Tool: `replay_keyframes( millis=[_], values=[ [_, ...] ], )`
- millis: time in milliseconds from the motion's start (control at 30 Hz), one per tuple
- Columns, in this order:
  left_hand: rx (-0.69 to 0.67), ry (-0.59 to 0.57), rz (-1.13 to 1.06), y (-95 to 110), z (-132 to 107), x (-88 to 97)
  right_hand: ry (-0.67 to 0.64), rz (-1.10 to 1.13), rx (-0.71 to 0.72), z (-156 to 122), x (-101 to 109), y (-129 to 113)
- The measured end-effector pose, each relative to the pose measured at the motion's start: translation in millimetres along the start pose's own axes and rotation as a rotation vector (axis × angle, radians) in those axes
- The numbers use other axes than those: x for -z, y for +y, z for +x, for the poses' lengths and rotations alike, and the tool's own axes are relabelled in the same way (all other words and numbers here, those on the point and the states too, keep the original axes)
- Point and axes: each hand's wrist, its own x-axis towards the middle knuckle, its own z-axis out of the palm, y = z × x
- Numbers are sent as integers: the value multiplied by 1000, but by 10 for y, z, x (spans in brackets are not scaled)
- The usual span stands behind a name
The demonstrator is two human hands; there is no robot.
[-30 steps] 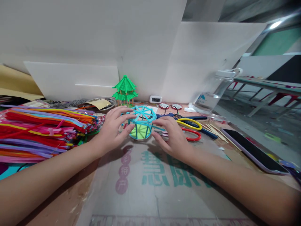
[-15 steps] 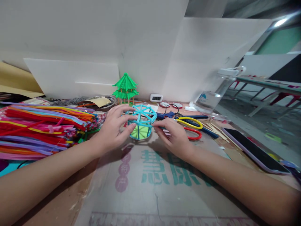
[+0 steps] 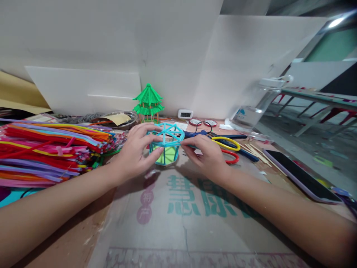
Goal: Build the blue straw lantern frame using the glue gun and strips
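A small blue pipe-cleaner frame (image 3: pixel 164 144), with spokes across its top, upright posts and a light green base, stands on the plastic sheet. My left hand (image 3: pixel 139 147) grips its left side, thumb at the near rim and fingers along the top. On the other side my right hand (image 3: pixel 205 154) pinches at the right end of the blue rim with thumb and forefinger. Whether a loose piece is between those fingertips is too small to tell. Behind the frame stands a green tiered pagoda model (image 3: pixel 148 102).
Bundles of coloured pipe cleaners (image 3: pixel 50 152) lie at left, before a metal bowl (image 3: pixel 131 119). Scissors with yellow and red handles (image 3: pixel 230 143), thin wooden sticks (image 3: pixel 258 154), a phone (image 3: pixel 301 175) and a water bottle (image 3: pixel 251 111) lie or stand at right. A small digital clock (image 3: pixel 185 114) sits behind.
The blue frame is turned and tilted slightly, its top now seen flatter. Both hands stay at its sides, with the right fingertips a little higher on the rim.
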Motion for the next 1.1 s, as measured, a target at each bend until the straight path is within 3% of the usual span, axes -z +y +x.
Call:
replay_keyframes(
  millis=[367,667,1100],
  values=[
    [85,-3,-72,21,-18,-41,3,16,6,-5,-20,-25],
    [76,-8,-88,22,-20,-42,-20,167,-269,-67,-54,-21],
    [45,-24,-115,-17,-32,-38,-62,124,-151,-54,-54,44]
  ],
)
